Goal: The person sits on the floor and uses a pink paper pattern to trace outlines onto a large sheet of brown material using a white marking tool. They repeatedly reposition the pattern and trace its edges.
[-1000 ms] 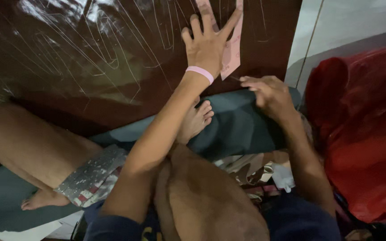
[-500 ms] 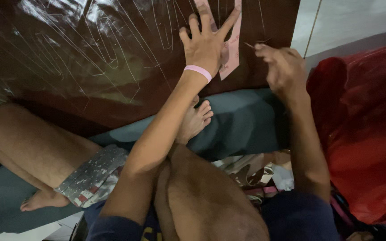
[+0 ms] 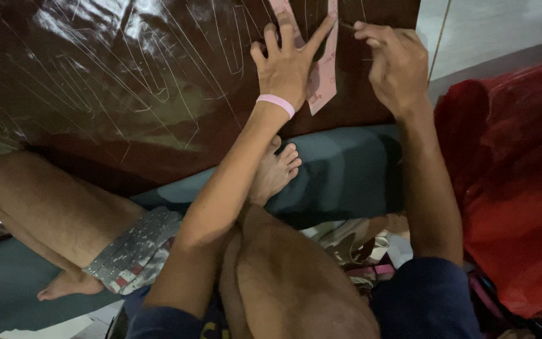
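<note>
Spreading across the top of the view, a glossy dark brown sheet of material (image 3: pixel 127 94) lies flat, its surface scored with many pale traced outlines. To the right of it sits a bulky red plastic bag (image 3: pixel 509 188), and below it a grey-green mat (image 3: pixel 346 176) runs under the person's bare foot (image 3: pixel 274 172) and bent legs.

On the brown sheet, a pink paper template (image 3: pixel 322 69) rests with its long axis running away from the person, nearly straight up the view, its lower corner pointing back toward the mat. The left hand (image 3: pixel 290 63), wearing a pink wristband (image 3: pixel 275 105), is open and pressed flat, fingers splayed, on the template's left part, so it touches the pattern directly. The right hand (image 3: pixel 396 63) is closed in a pinch around a thin marking tool (image 3: pixel 348 26), whose tip meets the template's right edge near its far end. What kind of tool it is cannot be told; only a short dark sliver shows.

So the template lies between the two hands: left on top of it, right just beside its right edge, tool pointing leftward at it.
</note>
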